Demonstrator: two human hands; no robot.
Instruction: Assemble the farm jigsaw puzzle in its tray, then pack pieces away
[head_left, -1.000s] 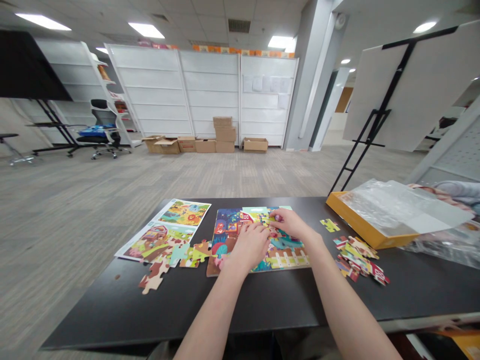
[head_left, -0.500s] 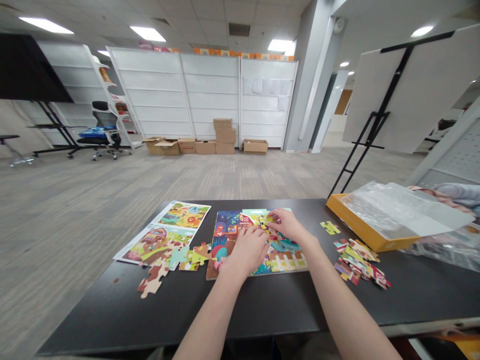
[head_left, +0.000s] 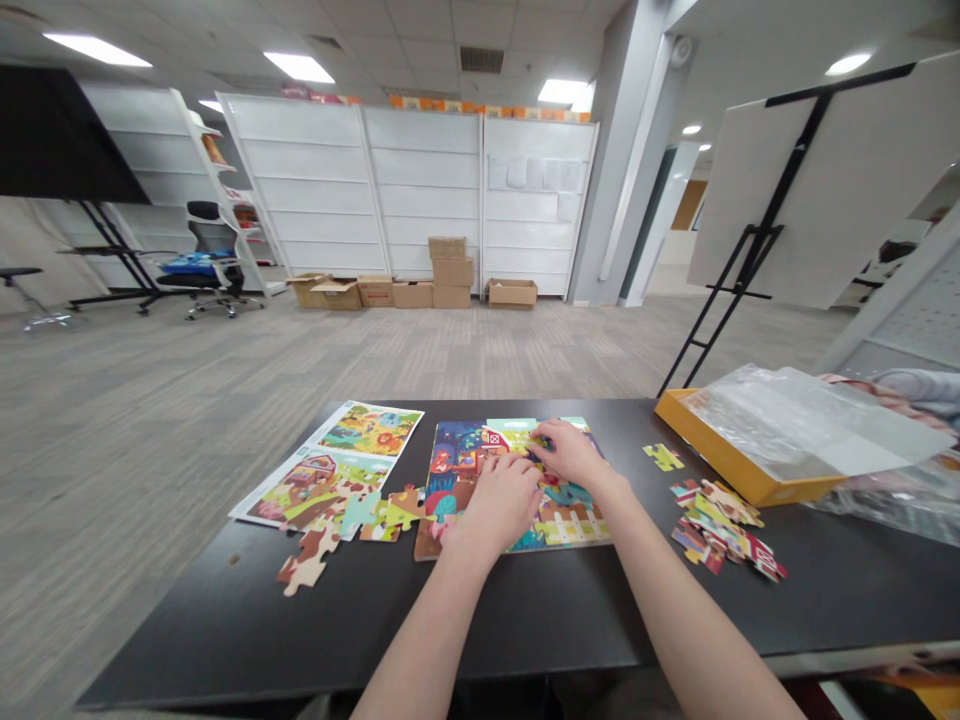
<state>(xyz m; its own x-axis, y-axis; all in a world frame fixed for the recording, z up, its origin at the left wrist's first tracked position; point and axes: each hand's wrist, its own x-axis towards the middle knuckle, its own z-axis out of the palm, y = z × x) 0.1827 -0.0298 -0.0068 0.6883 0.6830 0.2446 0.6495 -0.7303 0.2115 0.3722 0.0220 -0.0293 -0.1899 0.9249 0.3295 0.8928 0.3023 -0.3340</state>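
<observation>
A colourful jigsaw puzzle board point(head_left: 574, 528) lies on the black table in front of me, with a red barn and a white fence in its picture. My left hand point(head_left: 504, 500) rests palm down on the middle of the board, fingers stretched out. Beside it, my right hand point(head_left: 568, 452) has its fingertips pinched at a small yellow-green puzzle piece point(head_left: 541, 441) on the upper part of the board. The fingers cover most of that piece. Loose puzzle pieces point(head_left: 315, 555) lie left of the board, some joined and touching its edge.
A printed picture sheet point(head_left: 367, 440) lies at the table's left. To the right are a heap of puzzle pieces point(head_left: 720, 530), a single green piece point(head_left: 663, 457) and a yellow box point(head_left: 720, 450) with clear plastic over it. An easel board point(head_left: 795, 190) stands behind the table.
My right hand has shifted slightly left and its fingertips have drawn closer to the board. The left hand stays almost where it was.
</observation>
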